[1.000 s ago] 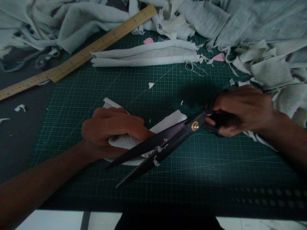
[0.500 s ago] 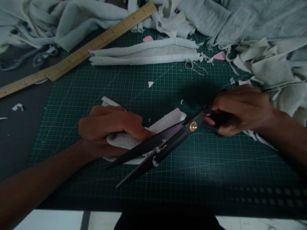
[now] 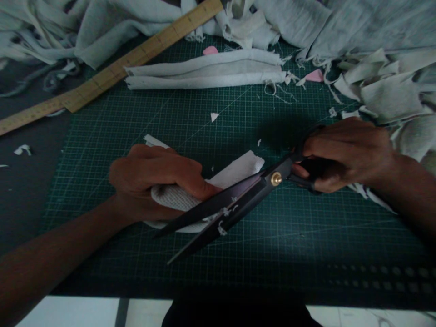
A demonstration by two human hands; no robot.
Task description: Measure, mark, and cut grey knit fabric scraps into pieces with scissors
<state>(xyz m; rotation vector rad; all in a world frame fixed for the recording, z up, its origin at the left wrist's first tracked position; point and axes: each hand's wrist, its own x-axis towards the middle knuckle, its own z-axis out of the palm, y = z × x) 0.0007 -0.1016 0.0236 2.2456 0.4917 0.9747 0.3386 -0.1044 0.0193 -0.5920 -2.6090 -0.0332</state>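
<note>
My left hand (image 3: 156, 181) is closed on a folded strip of light grey fabric (image 3: 235, 173), whose ends stick out past my fingers on both sides. Black-handled scissors (image 3: 231, 202) with a brass pivot are gripped by my right hand (image 3: 347, 154), fingers through the loops. The blades stand slightly apart and point left and down, crossing the fabric just by my left thumb. Small cut scraps (image 3: 223, 213) lie along the blades. Part of the fabric is hidden behind the blades and my fingers.
Beneath lies a green cutting mat (image 3: 272, 254). Beyond my hands are a folded pale fabric strip (image 3: 204, 75), a wooden ruler (image 3: 146, 52) and pink chalk pieces (image 3: 210, 50). Cut fabric pieces (image 3: 391, 86) pile up at the right, and crumpled grey cloth (image 3: 112, 27) along the back.
Almost nothing differs. The whole view has shifted slightly, while both hands, the scissors and the fabric keep nearly the same positions.
</note>
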